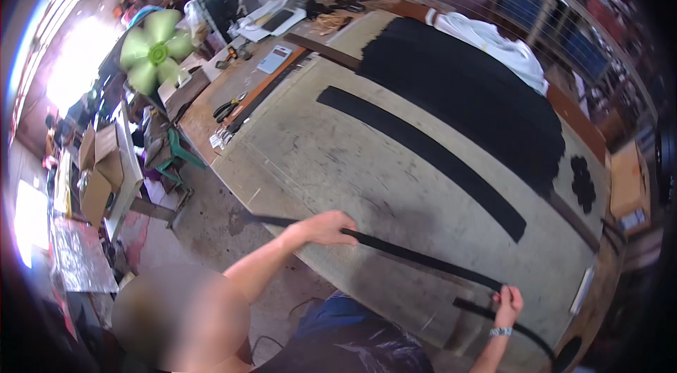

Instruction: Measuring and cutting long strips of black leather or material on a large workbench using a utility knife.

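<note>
A long, narrow black strip (416,255) stretches along the near side of the grey-topped table (282,140). My left hand (326,228) is closed on it, and the strip's left part passes beyond that hand toward the table's near edge. At its right end my right hand (509,299) pinches the strip between the fingers; a wristwatch (501,331) is on that wrist. Beside the right hand lies another narrow black strip (525,334), curving to the right. Farther in, a wider black strip (423,151) rests flat on the tabletop.
A large black sheet (465,101), leather or cloth, covers the far side over a dark bar (324,52). White cloth (490,45) lies behind it. At the left are pliers (229,106), a digital scale (274,59) and a green fan (158,52). Cardboard box (629,182) stands right.
</note>
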A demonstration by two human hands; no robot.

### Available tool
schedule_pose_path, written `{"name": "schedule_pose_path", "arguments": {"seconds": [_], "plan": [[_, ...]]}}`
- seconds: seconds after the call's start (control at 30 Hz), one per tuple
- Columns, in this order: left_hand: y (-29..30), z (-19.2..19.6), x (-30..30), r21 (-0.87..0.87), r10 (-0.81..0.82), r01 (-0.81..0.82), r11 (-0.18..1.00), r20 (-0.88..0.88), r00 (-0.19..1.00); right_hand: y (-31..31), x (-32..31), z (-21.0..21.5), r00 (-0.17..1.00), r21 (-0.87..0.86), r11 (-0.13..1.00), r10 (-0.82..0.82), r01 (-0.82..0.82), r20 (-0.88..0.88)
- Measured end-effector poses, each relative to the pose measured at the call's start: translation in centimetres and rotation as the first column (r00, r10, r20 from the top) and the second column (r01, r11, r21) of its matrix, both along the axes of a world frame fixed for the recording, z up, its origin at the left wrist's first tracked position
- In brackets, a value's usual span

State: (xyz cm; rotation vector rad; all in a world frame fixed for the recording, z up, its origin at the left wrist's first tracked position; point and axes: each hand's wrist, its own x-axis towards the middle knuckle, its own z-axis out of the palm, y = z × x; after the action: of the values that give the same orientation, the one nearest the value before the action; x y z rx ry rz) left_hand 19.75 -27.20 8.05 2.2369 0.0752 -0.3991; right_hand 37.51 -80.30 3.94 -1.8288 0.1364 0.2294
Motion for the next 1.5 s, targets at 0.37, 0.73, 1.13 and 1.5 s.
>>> {"name": "schedule_pose_path", "arguments": {"seconds": [0.37, 0.73, 1.13, 1.5], "plan": [[22.8, 3.6, 7.4, 0.062, 0.312, -0.312, 0.948, 0.013, 0.950, -4.0, 13.7, -2.7, 0.926, -0.066, 0.924, -0.371, 0.376, 0.077], [25.6, -3.9, 18.2, 0.093, 0.741, -0.822, 0.562, 0.385, 0.550, 3.5, 18.0, -4.1, 0.902, -0.174, 0.890, -0.431, 0.421, -0.024], [27.2, -9.1, 16.0, 0.086, 0.682, -0.876, 0.475, 0.593, 0.429, 7.8, 14.0, -3.5, 0.868, -0.175, 0.852, -0.495, 0.493, 0.040], [28.5, -9.2, 14.9, 0.048, 0.662, -0.867, 0.495, 0.625, 0.413, 6.5, 13.5, -4.5, 0.893, -0.081, 0.890, -0.451, 0.449, -0.010]]}}
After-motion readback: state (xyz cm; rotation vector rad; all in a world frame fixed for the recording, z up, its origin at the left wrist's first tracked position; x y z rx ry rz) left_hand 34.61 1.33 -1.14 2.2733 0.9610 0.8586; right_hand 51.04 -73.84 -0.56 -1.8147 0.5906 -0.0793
